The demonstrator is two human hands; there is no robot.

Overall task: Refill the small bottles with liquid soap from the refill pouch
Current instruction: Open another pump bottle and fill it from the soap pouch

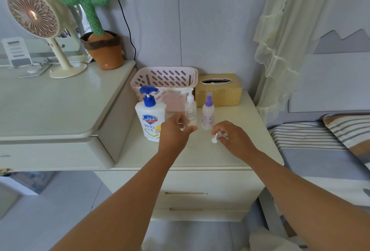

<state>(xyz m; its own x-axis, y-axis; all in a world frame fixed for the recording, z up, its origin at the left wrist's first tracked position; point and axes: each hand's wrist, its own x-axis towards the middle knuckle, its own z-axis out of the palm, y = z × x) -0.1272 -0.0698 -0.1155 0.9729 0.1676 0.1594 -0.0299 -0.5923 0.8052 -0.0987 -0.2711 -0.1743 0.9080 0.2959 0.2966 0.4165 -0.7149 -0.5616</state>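
On the cream nightstand (230,160), my left hand (175,132) grips a small clear bottle (190,125) that is hard to make out against the surface. To its right, my right hand (232,138) pinches a small white pump cap (215,138), held apart from that bottle. Just behind stand a clear bottle with a white pump (190,106) and a small spray bottle with a purple cap (208,113). At the left stands a large white Safeguard soap bottle with a blue pump (151,118). No refill pouch is in view.
A pink slotted basket (166,78) and a gold tissue box (219,90) stand at the back of the nightstand. To the left, a higher desk (60,100) carries a fan (38,20) and a potted toy cactus (100,36). A bed (320,146) lies on the right.
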